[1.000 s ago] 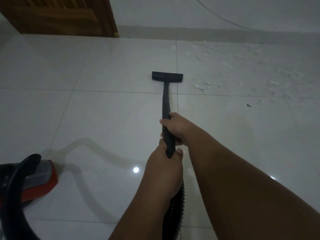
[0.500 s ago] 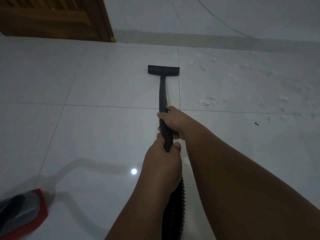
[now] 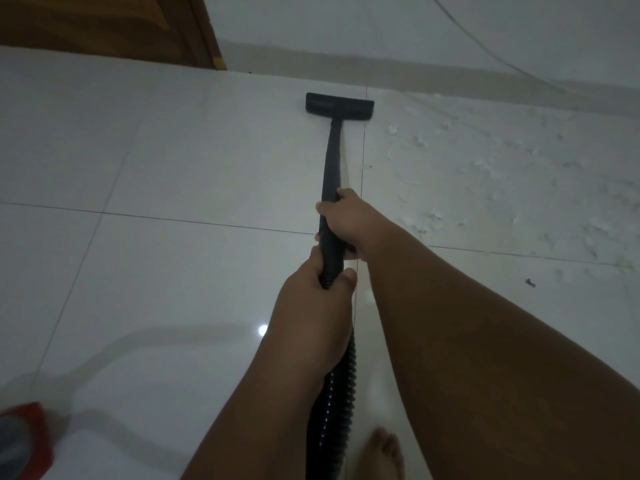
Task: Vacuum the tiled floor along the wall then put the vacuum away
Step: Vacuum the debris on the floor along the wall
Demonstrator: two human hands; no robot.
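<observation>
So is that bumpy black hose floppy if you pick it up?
Probably floppy: the hose is ribbed and curves down below the left hand. The tube above looks stiff, running straight to the floor. The hose likely drags along when pulled.

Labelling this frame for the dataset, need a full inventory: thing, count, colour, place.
vacuum nozzle: 1, black, on the floor near the wall
vacuum wand: 1, black, from nozzle back to the hands
vacuum hose: 1, black ribbed, bottom centre
vacuum body: 1, red and grey, bottom left, mostly cut off
debris: many white flecks, tiles right of the nozzle
dark speck: 1, right tile
door: 1, brown wood, top left
cable: 1, thin, on wall, top right
floor: white glossy tiles
right hand: 1, grips wand, ahead
left hand: 1, grips wand end
foot: 1, bare, bottom edge
</observation>
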